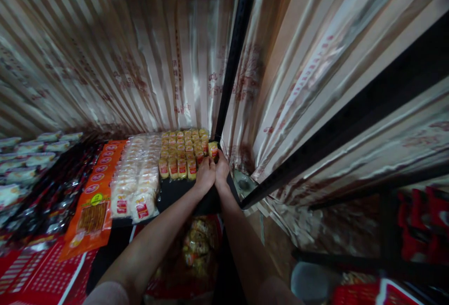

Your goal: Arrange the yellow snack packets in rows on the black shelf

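Observation:
Together at the shelf's back right corner, my left hand and my right hand are closed at a small yellow snack pack with a red label. The pack stands upright; my right fingers reach along its right side and my left fingertips press at its lower front left. Just left of it, matching yellow packs stand in tight rows on the black shelf. Farther left lie rows of clear-wrapped white snack packs with red labels. My palms hide part of the shelf's right end.
An orange snack bag and dark shiny packets lie to the left. A red basket is below them. Wrapped yellow snacks sit beneath my forearms. Black posts and a pleated curtain border the shelf.

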`<state>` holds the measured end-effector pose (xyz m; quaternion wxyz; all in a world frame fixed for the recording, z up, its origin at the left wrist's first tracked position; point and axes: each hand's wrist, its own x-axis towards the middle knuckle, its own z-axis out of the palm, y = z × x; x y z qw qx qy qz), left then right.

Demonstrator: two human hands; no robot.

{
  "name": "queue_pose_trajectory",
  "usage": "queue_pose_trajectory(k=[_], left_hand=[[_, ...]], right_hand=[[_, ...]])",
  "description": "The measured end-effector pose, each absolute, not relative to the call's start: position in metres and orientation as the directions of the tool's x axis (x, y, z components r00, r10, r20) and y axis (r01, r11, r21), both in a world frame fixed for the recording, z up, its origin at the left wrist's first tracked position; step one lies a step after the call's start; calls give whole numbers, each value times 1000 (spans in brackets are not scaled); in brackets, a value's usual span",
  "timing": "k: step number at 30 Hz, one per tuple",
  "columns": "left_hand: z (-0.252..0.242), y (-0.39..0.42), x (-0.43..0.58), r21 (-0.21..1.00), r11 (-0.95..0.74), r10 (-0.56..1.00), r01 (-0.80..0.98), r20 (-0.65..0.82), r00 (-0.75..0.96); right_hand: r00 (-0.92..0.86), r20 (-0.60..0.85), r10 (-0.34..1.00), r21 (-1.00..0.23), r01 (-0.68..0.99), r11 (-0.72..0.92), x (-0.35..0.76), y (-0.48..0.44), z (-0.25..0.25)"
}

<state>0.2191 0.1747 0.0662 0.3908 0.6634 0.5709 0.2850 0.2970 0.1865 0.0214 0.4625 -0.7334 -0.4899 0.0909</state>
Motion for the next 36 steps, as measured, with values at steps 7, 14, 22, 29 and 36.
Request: queue_pose_trajectory(k=[7, 14, 22, 29, 36], left_hand=[[64, 177, 214, 816, 16, 974, 577, -144, 176], [67, 173, 212, 839, -9, 976, 544, -110, 187], [58, 175, 214, 856, -51, 982, 515, -53, 184], [64, 175, 213, 826, -19, 974, 563, -111, 196], [72, 166, 211, 801, -28, 970, 598, -122, 209]], right_hand=[[464, 322, 825, -746, 661, -81, 295, 206, 13], [448, 330, 831, -735, 674, -72, 294, 208, -2], [473, 314, 823, -826, 564, -9, 295, 204, -14], [449, 279, 849, -829, 559, -23, 295, 205, -16], [498, 333, 800, -825, 566, -9, 295, 200, -15]])
